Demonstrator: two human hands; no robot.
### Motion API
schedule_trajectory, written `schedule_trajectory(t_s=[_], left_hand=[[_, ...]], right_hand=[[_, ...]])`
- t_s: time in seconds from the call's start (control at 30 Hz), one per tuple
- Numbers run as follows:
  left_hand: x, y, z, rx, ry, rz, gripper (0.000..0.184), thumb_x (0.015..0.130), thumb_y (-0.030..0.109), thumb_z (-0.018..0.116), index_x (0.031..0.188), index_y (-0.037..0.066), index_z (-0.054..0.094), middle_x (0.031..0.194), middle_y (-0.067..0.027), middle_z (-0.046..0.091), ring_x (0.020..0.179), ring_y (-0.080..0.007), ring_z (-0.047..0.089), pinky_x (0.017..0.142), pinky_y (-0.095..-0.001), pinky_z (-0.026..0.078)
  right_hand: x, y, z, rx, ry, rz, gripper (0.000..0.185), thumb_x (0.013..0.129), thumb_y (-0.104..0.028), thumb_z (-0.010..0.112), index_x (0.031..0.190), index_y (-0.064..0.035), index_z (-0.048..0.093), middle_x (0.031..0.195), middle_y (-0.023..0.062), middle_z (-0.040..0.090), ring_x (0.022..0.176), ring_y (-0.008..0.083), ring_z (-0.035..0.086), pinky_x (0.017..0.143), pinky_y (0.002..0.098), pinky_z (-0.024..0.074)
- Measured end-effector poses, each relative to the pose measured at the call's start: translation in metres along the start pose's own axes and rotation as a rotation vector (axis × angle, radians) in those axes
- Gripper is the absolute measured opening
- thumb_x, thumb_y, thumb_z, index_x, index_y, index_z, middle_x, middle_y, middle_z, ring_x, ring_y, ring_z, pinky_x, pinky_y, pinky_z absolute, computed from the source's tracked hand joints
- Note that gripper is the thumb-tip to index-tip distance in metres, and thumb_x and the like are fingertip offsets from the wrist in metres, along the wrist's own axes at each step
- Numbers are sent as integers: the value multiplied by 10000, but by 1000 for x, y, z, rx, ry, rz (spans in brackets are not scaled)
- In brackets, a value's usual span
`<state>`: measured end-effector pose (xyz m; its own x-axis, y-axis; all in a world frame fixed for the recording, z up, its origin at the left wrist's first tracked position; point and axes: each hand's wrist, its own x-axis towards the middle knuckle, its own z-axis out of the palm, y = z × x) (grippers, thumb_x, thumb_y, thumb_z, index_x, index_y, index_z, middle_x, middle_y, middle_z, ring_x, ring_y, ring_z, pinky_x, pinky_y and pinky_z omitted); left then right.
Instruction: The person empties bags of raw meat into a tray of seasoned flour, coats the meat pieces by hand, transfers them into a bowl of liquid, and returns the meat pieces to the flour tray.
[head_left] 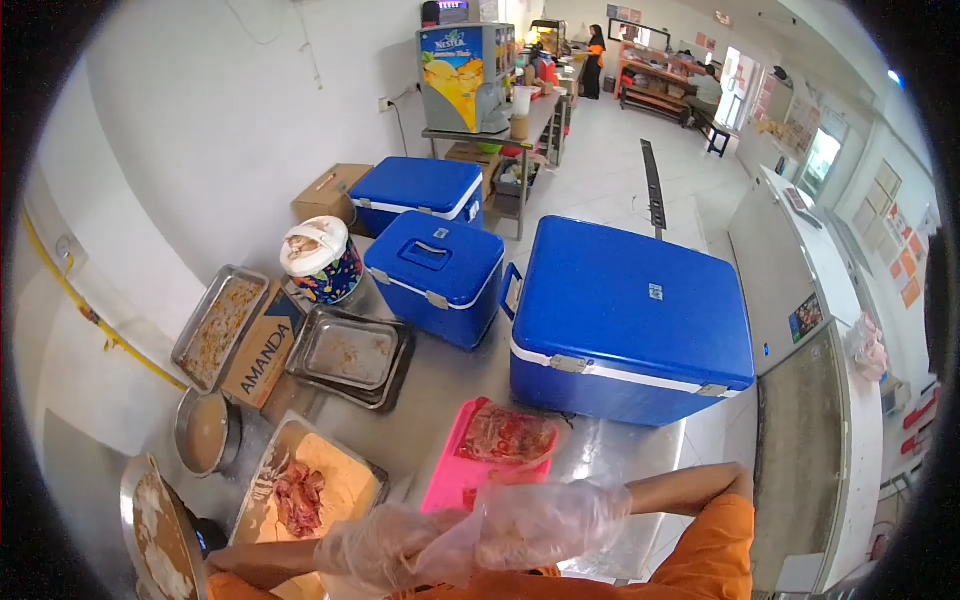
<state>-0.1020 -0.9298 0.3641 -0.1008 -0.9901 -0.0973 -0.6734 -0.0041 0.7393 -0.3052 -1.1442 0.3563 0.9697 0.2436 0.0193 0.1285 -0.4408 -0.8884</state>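
Observation:
My left hand and my right hand are both in loose, clear plastic gloves. They meet low in front of my body, and a stretched fold of plastic runs between them. The cloudy plastic hides how my fingers lie. Just beyond my right hand is a pink cutting board with a plastic bag of red meat on it. Left of my hands stands a metal tray of orange-coloured batter or sauce, with a heap of raw red meat strips lying on it.
Blue cooler boxes stand at the table's far side. Stacked metal trays, a cardboard box, a lidded patterned bucket, a bowl of liquid and a floury pan are at left. Other people are far back.

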Motion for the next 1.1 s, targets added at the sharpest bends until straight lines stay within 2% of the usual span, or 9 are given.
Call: schedule_trajectory(t_s=[0.3,0.37,0.47,0.53,0.67,0.77,0.9,0.97,1.1], left_hand=[[-15,3,11,52,9,-266,202,933,279,703,874,87,725,759,-130,665,689,-330,665,592,-415,508],[-18,-25,40,332,213,-102,188,899,267,722,776,128,691,629,-88,607,552,-336,626,525,-410,503],[-2,-8,14,-25,18,-50,119,873,220,725,812,126,684,662,-101,618,591,-334,645,523,-434,503],[26,-6,11,219,121,112,112,890,218,707,879,108,689,683,-106,624,611,-332,646,523,-434,498],[63,10,31,198,197,-7,218,998,228,584,1015,38,688,742,-158,658,677,-333,680,573,-419,507],[94,32,60,-494,346,-309,190,1017,185,550,985,22,641,757,-191,669,676,-391,675,580,-467,500],[118,14,112,-296,864,-164,262,1032,263,575,1050,22,679,779,-170,704,728,-289,701,642,-407,525],[112,24,96,-553,888,-280,356,1053,333,574,1156,31,733,825,-107,741,807,-152,704,713,-336,548],[82,10,116,-583,800,-337,371,1048,312,585,1220,3,697,1005,-133,746,929,-151,703,799,-344,544]], right_hand=[[-5,13,20,-16,43,23,430,1019,-360,653,1265,-10,617,939,150,651,854,305,653,730,404,522],[-3,8,18,-8,92,76,438,1028,-365,643,1281,-10,614,951,152,657,866,304,659,738,401,527],[-2,-8,-2,112,70,332,463,1047,-379,617,1327,-11,604,988,150,676,905,295,673,762,393,539],[-9,10,8,291,379,345,472,1060,-400,585,1354,-30,588,1047,120,682,963,256,667,796,373,540],[-20,40,-2,656,573,571,484,1064,-364,604,1435,-61,535,1220,77,665,1120,196,626,941,337,538],[-40,170,63,809,949,108,553,1068,-388,590,1519,-90,472,1194,63,650,1072,199,625,969,351,519],[1,247,164,1286,1403,-78,544,1085,-457,505,1523,-137,474,1308,32,612,1213,214,579,1065,382,467],[15,243,200,1534,1423,-42,561,1079,-469,510,1529,-138,466,1336,34,598,1233,218,570,1074,387,462],[23,200,204,1730,1219,68,596,1066,-494,519,1540,-140,449,1394,38,570,1272,225,550,1093,397,452]])
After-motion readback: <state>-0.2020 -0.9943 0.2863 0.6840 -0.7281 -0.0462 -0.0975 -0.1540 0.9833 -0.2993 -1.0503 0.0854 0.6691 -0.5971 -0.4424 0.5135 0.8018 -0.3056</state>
